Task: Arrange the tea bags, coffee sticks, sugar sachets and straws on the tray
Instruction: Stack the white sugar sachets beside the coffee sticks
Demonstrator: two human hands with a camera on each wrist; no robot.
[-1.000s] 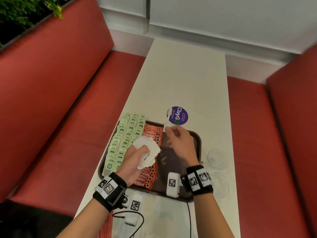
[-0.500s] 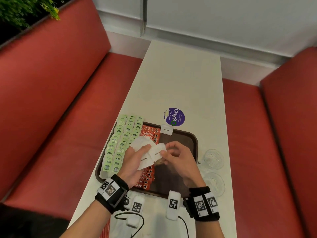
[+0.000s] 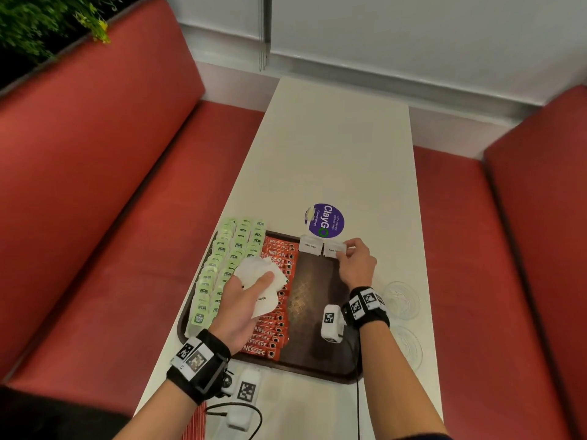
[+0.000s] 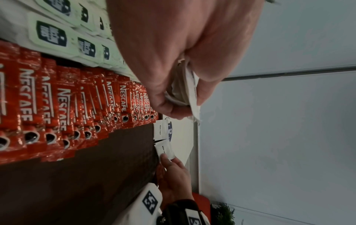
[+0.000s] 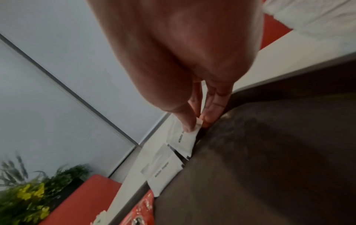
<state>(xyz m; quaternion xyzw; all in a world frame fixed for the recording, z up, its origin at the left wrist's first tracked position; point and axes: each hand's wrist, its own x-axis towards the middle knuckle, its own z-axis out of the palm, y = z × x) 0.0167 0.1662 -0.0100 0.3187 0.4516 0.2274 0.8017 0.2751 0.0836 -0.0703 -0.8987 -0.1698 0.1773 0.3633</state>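
A dark brown tray (image 3: 313,295) carries rows of green tea bags (image 3: 228,249) on its left and red Nescafe coffee sticks (image 3: 276,312) beside them. One white sugar sachet (image 3: 309,245) leans on the tray's far rim. Right of it, my right hand (image 3: 344,254) pinches a second white sugar sachet (image 3: 333,249) (image 5: 183,140) against that rim. My left hand (image 3: 254,282) hovers over the coffee sticks and grips a bunch of white sugar sachets (image 3: 265,282) (image 4: 189,91). I see no straws.
A purple round sticker (image 3: 324,220) lies on the white table (image 3: 333,147) just beyond the tray. Two clear plastic lids (image 3: 401,300) sit right of the tray. Red bench seats flank the table. A cable and tagged devices lie at the near edge.
My right hand took a sachet from the bunch in my left hand and carried it to the tray's far rim, beside the first sachet. The left hand stayed over the coffee sticks.
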